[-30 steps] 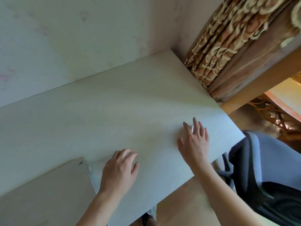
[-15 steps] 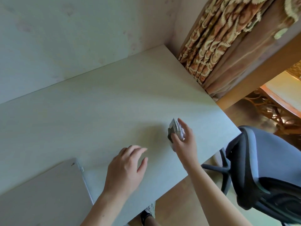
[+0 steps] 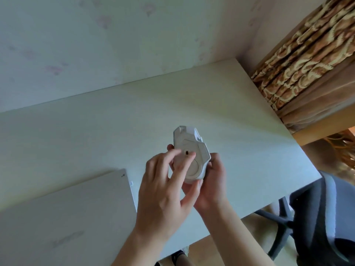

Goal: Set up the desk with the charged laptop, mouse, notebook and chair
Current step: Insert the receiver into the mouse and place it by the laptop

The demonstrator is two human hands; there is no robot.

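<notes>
Since half a second back I see the mouse point(image 3: 190, 156) off the desk point(image 3: 96, 131) and flipped, underside toward the camera; the left hand point(image 3: 163, 191), then flat on the desk, is up at it. Right hand point(image 3: 211, 181) cups the mouse from behind, fingers curled round its edges, clamped on it. Left hand has loose, spread fingers, fingertips point(image 3: 192, 154) touching the underside by the sensor hole, not gripping. Mouse is above the desk, mid-frame. Closed laptop point(image 3: 67, 217) lies on the desk bottom left. Chair point(image 3: 317, 217) stands off the right corner. Curtain point(image 3: 307, 60) top right.
</notes>
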